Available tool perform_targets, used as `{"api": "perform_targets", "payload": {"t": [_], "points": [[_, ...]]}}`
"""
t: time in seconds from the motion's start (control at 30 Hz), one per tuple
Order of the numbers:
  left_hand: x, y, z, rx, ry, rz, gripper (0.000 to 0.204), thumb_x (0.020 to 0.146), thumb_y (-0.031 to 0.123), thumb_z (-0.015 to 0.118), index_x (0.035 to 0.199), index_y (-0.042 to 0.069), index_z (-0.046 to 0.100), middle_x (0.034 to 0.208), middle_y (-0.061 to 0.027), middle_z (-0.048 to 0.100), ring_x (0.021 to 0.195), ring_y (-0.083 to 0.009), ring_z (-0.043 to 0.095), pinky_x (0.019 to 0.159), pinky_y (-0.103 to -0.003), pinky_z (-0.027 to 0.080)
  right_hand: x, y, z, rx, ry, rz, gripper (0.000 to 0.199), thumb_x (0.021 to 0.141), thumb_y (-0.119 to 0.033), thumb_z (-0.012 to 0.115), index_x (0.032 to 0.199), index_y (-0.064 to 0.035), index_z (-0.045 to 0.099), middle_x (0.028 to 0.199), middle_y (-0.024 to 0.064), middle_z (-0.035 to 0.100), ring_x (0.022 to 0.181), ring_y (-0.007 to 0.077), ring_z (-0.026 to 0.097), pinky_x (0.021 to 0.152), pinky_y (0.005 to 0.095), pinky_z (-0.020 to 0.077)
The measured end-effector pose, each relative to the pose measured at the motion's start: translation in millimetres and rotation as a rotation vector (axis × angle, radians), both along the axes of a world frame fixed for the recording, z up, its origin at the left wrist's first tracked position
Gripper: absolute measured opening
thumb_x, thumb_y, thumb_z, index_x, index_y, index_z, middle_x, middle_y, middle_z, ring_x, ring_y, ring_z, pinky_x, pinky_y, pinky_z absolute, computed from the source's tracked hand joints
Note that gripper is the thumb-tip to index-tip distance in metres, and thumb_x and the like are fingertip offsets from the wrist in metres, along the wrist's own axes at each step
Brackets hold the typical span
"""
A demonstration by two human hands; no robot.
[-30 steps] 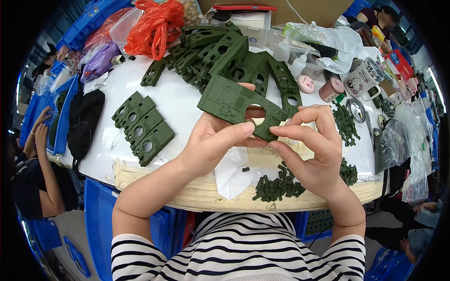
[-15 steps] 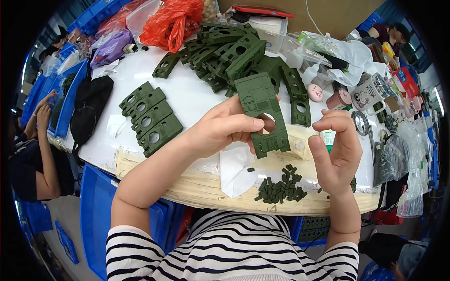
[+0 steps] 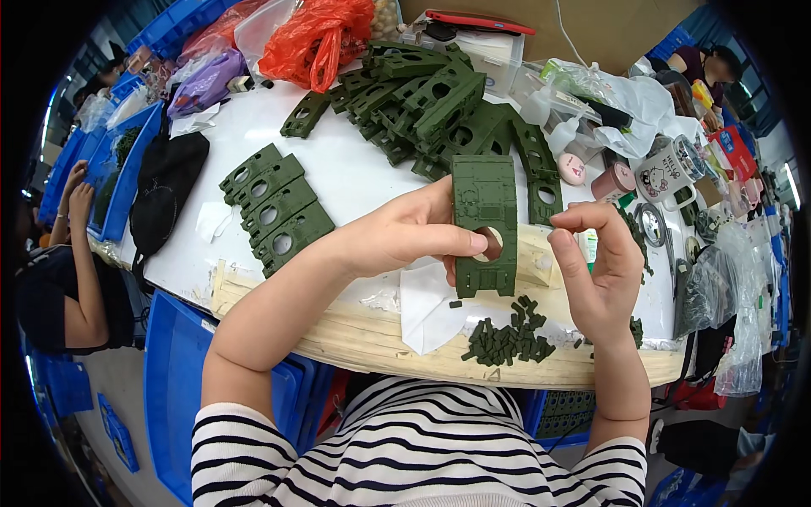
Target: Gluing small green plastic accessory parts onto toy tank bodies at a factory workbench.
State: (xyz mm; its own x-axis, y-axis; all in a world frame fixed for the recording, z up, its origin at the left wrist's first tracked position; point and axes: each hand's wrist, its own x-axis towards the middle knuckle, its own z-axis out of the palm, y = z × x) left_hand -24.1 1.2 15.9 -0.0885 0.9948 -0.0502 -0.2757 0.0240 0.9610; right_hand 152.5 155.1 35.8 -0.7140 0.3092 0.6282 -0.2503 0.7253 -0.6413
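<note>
My left hand (image 3: 422, 232) grips a dark green plastic model tank hull (image 3: 484, 190), held upright above the front of the table. The thumb lies at the edge of the hull's round hole, and the other fingers are mostly hidden behind it. To its right is my right hand (image 3: 604, 270), raised and apart from the hull. Its fingers are curled, with a small gap between thumb and forefinger and nothing visible there. Below the hull lies a pile of small dark green plastic pieces (image 3: 511, 338). A row of similar hulls (image 3: 274, 207) rests on the left.
A large heap of green hulls (image 3: 422, 97) fills the back middle. Bottles, a white mug (image 3: 663, 177) and plastic bags crowd the right side. A black cloth bag (image 3: 169, 190) lies at the left edge. Blue bins (image 3: 182, 380) stand below the table. Another person sits at left.
My left hand has turned the hull from a slant to nearly upright, moving it slightly right. My right hand has shifted a little left, its thumb and forefinger closer together.
</note>
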Motion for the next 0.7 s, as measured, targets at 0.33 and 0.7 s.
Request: {"api": "perform_targets", "payload": {"t": [0.33,0.7], "points": [[-43,-21,12,-0.136,0.246,-0.283,0.055,0.084,0.007,0.068,0.132,-0.002,0.042,0.108,-0.011,0.064,0.095,-0.013,0.061,0.072,-0.025,0.052,0,-1,2,-0.005,-0.025,0.012,0.008,0.081,-0.001,0.066,0.086,0.0025,0.061,0.078,0.0086,0.061,0.071,0.0148,0.057,0.067,0.0251,0.0448],[-76,-26,2,-0.454,0.603,-0.348,0.045,0.081,0.014,0.074,0.115,-0.004,0.051,0.078,-0.0069,0.062,0.061,-0.0118,0.063,0.054,-0.024,0.049,1,-2,2,0.013,-0.026,0.043,0.005,0.08,0.0,0.065,0.083,0.002,0.061,0.075,0.0084,0.06,0.069,0.0164,0.053,0.069,0.0268,0.0434]]}}
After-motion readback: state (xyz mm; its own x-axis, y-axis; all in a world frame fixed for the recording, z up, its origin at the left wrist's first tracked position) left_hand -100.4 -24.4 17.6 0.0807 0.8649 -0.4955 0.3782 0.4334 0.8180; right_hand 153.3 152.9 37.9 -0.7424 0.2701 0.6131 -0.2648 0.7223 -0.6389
